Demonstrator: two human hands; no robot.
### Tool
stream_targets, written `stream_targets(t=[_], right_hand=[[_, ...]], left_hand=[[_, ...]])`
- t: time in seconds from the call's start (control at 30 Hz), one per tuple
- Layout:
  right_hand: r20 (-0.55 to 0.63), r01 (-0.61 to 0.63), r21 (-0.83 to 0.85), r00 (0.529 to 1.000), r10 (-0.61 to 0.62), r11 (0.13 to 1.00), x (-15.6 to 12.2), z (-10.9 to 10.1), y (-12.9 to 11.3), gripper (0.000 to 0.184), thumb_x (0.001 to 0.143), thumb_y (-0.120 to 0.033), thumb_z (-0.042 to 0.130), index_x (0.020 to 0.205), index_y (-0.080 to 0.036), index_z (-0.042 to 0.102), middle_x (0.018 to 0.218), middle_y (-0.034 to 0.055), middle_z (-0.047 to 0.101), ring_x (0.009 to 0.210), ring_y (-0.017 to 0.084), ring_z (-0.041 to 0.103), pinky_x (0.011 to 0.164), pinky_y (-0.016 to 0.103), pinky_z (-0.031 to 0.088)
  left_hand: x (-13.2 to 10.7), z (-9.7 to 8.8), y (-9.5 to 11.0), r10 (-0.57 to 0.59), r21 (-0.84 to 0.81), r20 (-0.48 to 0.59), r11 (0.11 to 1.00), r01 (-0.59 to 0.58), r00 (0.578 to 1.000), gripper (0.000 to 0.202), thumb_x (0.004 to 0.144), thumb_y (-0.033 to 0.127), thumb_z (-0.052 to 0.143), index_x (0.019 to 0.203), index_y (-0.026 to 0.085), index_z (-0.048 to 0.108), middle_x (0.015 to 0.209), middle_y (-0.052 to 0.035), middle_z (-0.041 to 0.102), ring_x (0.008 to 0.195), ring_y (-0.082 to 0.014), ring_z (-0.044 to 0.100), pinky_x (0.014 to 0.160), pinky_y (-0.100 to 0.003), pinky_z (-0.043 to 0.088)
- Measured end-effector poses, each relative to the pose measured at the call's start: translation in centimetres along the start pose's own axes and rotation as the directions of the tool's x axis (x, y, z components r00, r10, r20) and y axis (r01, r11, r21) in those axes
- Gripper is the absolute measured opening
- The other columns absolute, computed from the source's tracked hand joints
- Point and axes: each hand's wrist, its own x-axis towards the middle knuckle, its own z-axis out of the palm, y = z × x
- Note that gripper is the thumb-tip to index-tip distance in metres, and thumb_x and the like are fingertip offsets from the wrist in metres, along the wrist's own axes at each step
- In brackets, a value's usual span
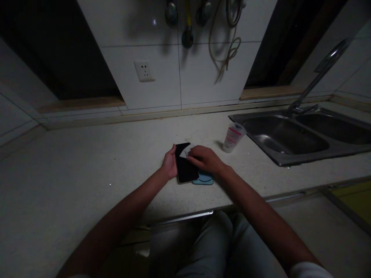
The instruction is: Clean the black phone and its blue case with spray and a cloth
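Observation:
A smartphone [186, 172] with a dark screen is in the middle of the counter, its near end tilted slightly. My left hand [169, 163] grips its left edge, thumb along the upper side. In the fingers of my right hand [204, 158] is a white wipe or tissue [185, 151], pressed against the upper part of the screen. Partly under the phone and my right wrist lies a light blue phone case [203, 179] with a dark curved line on it. My fingers hide part of the wipe.
A clear plastic cup [232, 137] with pink print stands right of my hands. Farther right are a double steel sink [278, 154] and its faucet [319, 73]. A socket [144, 72], pipes and a looped cord [227, 58] are on the tiled wall.

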Motion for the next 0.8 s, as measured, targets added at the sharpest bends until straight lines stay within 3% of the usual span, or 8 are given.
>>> stream_targets(t=[0.07, 0.17, 0.27, 0.37, 0.53, 0.6, 0.67, 0.8], right_hand=[[-0.003, 0.007, -0.047, 1.0, -0.007, 0.999, -0.1, 0.2, 0.6, 0.022, 0.093, -0.038, 0.057, 0.102, -0.023, 0.07, 0.106, 0.0099, 0.073, 0.103, 0.026, 0.064, 0.094, 0.044, 0.05], [0.002, -0.006, -0.096, 1.0, 0.007, 0.995, -0.3, 0.6, 1.2, 0.038, 0.095, -0.04, 0.056, 0.129, -0.024, 0.062, 0.136, 0.0126, 0.062, 0.131, 0.029, 0.054, 0.108, 0.051, 0.045], [0.03, 0.019, -0.113, 0.999, -0.016, 0.993, -0.5, 1.1, 1.2, 0.049, 0.097, -0.045, 0.055, 0.14, -0.022, 0.055, 0.146, 0.0145, 0.055, 0.14, 0.029, 0.046, 0.114, 0.052, 0.04], [0.092, 0.135, -0.069, 0.987, -0.129, 0.988, -0.4, 1.6, 0.7, 0.051, 0.096, -0.045, 0.057, 0.141, -0.02, 0.054, 0.146, 0.0156, 0.056, 0.141, 0.029, 0.046, 0.116, 0.053, 0.037], [0.189, 0.282, 0.104, 0.936, -0.297, 0.954, -0.3, 1.7, -0.6, 0.027, 0.099, -0.036, 0.053, 0.109, -0.018, 0.072, 0.113, 0.0107, 0.076, 0.113, 0.021, 0.068, 0.104, 0.039, 0.048], [0.173, 0.285, 0.142, 0.936, -0.307, 0.948, -0.3, 1.6, -0.9, 0.031, 0.101, -0.033, 0.05, 0.086, -0.018, 0.072, 0.091, 0.0075, 0.078, 0.09, 0.017, 0.073, 0.086, 0.03, 0.053], [0.146, 0.28, 0.12, 0.944, -0.296, 0.952, -0.4, 1.3, -1.1, 0.042, 0.101, -0.035, 0.049, 0.067, -0.018, 0.065, 0.07, 0.0039, 0.073, 0.067, 0.013, 0.068, 0.07, 0.026, 0.05], [0.082, 0.269, -0.066, 0.961, -0.263, 0.961, -0.5, 0.7, -0.9, 0.053, 0.101, -0.037, 0.047, 0.051, -0.019, 0.051, 0.048, -0.0016, 0.053, 0.049, 0.01, 0.05, 0.061, 0.026, 0.039]], left_hand=[[0.0, 0.1, 0.0, -0.007, -0.014, -0.005, 1.0, 0.007, 1.0, 0.053, 0.098, 0.051, 0.038, 0.118, 0.011, 0.066, 0.092, -0.0131, 0.075, 0.092, -0.0299, 0.072, 0.094, -0.047, 0.053], [-0.2, 0.4, -0.1, -0.007, -0.018, 0.007, 1.0, 0.008, 1.0, 0.055, 0.098, 0.054, 0.037, 0.116, 0.011, 0.066, 0.093, -0.0134, 0.074, 0.093, -0.0303, 0.071, 0.095, -0.048, 0.052], [-0.4, 0.7, -0.1, -0.021, -0.03, 0.054, 0.999, 0.023, 0.998, 0.061, 0.098, 0.059, 0.033, 0.116, 0.012, 0.067, 0.096, -0.0145, 0.074, 0.095, -0.0309, 0.071, 0.094, -0.048, 0.052], [-0.5, 1.0, -0.1, -0.05, -0.055, 0.072, 0.997, 0.054, 0.996, 0.065, 0.097, 0.063, 0.032, 0.11, 0.011, 0.069, 0.09, -0.0142, 0.074, 0.09, -0.0302, 0.072, 0.09, -0.046, 0.054], [-0.6, 1.0, -0.1, -0.035, -0.082, -0.05, 0.996, 0.031, 0.998, 0.066, 0.095, 0.065, 0.035, 0.093, 0.009, 0.07, 0.058, -0.0085, 0.064, 0.071, -0.0279, 0.071, 0.079, -0.041, 0.057], [-0.6, 1.0, 0.0, -0.019, -0.082, -0.047, 0.997, 0.015, 0.999, 0.067, 0.097, 0.063, 0.033, 0.098, 0.008, 0.07, 0.063, -0.01, 0.067, 0.072, -0.0274, 0.071, 0.079, -0.041, 0.057], [-0.6, 1.1, -0.1, 0.011, -0.081, -0.017, 0.997, -0.012, 1.0, 0.065, 0.099, 0.059, 0.031, 0.108, 0.008, 0.069, 0.077, -0.013, 0.073, 0.078, -0.0277, 0.072, 0.082, -0.042, 0.056], [-0.3, 0.9, -0.3, 0.074, -0.061, 0.022, 0.995, -0.073, 0.997, 0.058, 0.1, 0.053, 0.034, 0.126, 0.01, 0.064, 0.098, -0.015, 0.075, 0.092, -0.0295, 0.072, 0.09, -0.045, 0.054]])
